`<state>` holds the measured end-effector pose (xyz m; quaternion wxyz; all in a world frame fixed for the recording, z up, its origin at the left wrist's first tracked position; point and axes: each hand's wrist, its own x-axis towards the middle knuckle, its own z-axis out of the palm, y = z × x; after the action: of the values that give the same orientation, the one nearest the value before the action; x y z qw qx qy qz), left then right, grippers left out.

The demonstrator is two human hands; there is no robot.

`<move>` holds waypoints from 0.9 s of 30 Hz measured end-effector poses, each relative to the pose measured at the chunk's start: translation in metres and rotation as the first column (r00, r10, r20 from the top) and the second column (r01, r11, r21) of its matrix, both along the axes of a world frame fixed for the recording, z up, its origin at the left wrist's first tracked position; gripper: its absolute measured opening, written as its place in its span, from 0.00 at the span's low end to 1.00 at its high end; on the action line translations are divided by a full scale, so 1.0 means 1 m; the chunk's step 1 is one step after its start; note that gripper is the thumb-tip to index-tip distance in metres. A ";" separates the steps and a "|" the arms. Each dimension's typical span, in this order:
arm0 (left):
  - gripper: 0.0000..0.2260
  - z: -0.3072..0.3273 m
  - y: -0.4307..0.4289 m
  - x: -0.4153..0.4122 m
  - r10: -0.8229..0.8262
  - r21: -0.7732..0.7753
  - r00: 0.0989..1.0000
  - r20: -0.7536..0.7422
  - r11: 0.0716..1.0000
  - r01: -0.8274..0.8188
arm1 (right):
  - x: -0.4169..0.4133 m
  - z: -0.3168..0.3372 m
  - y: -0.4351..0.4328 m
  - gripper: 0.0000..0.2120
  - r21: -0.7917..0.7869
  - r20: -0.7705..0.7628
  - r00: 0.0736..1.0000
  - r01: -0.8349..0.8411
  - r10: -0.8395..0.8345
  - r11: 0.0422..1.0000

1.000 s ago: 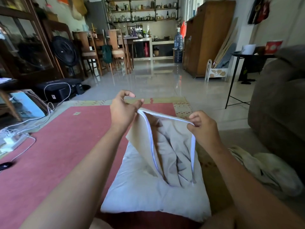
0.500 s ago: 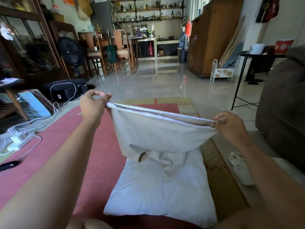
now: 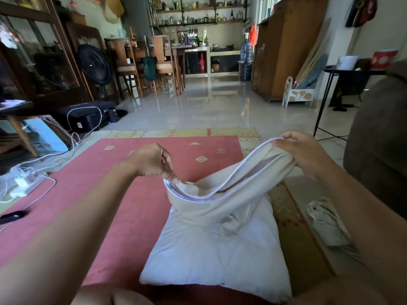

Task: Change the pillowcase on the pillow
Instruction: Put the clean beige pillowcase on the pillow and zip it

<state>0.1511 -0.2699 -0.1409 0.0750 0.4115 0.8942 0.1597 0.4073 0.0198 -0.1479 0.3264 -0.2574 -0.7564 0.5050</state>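
**Pillow** (image 3: 215,256): white, soft, rectangular, with a creased surface. It lies flat on the rug, and its near edge is partly cut off by the person's legs.

**Pillowcase** (image 3: 233,203): limp beige cloth with a white-piped hem at the opening. It is held over the pillow's far end with its lower part slumped on the pillow. The mouth sags open between the 2 hands.

**Left hand** (image 3: 152,161): fingers bunched and pointing down, pinching the hem's left end.

**Right hand** (image 3: 306,153): held higher, with thumb and fingers pinching the hem's right end. The fingertips are partly hidden by cloth.

**Rug** (image 3: 99,194): red and flat, with small cream motifs and a yellowish border.

**Cloth** (image 3: 326,221): pale and crumpled, lying right of the pillow, partly hidden by the right forearm.

**Box** (image 3: 44,137): blue, with print too blurred to read.
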 end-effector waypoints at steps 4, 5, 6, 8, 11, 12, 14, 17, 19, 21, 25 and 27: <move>0.20 -0.014 0.000 -0.022 0.267 -0.055 0.930 -0.254 0.955 -0.290 | 0.012 -0.002 0.012 0.06 0.008 0.097 0.991 -0.097 0.096 0.995; 0.20 -0.017 -0.001 -0.027 0.252 -0.059 0.941 -0.226 0.961 -0.271 | 0.015 -0.001 0.015 0.06 0.076 0.174 0.974 -0.158 0.143 0.985; 0.19 -0.021 -0.003 -0.034 0.209 -0.072 0.961 -0.181 0.972 -0.225 | 0.018 -0.002 0.019 0.05 0.133 0.242 0.950 -0.236 0.199 0.963; 0.13 -0.028 -0.005 -0.043 0.076 -0.095 0.992 -0.105 0.992 -0.086 | 0.025 -0.001 0.027 0.07 0.163 0.291 0.906 -0.365 0.309 0.917; 0.10 -0.042 0.000 -0.053 -0.039 -0.087 0.999 -0.032 0.996 0.036 | 0.027 -0.001 0.052 0.15 0.254 0.416 0.839 -0.479 0.352 0.840; 0.10 -0.046 0.005 -0.058 -0.043 -0.070 0.998 -0.041 0.997 0.040 | 0.022 0.000 0.055 0.11 0.278 0.525 0.786 -0.522 0.328 0.807; 0.11 -0.051 0.021 -0.071 -0.022 -0.040 0.994 -0.109 0.999 0.018 | 0.004 0.000 0.069 0.07 0.311 0.737 0.632 -0.633 0.241 0.709; 0.11 -0.048 0.056 -0.096 0.118 -0.007 0.973 -0.199 0.993 -0.121 | -0.036 -0.001 0.102 0.14 0.498 0.759 0.651 -0.583 0.002 0.642; 0.11 -0.036 0.083 -0.113 0.251 0.118 0.956 -0.152 0.965 -0.234 | -0.064 0.005 0.129 0.17 0.611 0.655 0.739 -0.396 -0.157 0.685; 0.11 -0.014 0.113 -0.124 0.348 0.343 0.929 -0.127 0.894 -0.288 | -0.088 0.019 0.147 0.20 0.752 0.431 0.823 -0.099 -0.371 0.652; 0.07 0.037 0.160 -0.129 0.437 0.783 0.879 -0.190 0.607 -0.133 | -0.131 0.055 0.163 0.28 0.796 -0.057 0.865 0.341 -0.498 0.500; 0.06 0.039 0.171 -0.137 0.471 0.788 0.860 -0.194 0.598 -0.150 | -0.145 0.054 0.164 0.33 0.774 -0.049 0.853 0.361 -0.520 0.520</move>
<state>0.0140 -0.0993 -0.1018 -0.3070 0.2619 0.8021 0.4403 0.2628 0.1841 -0.0943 0.4474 -0.3263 -0.8326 0.0136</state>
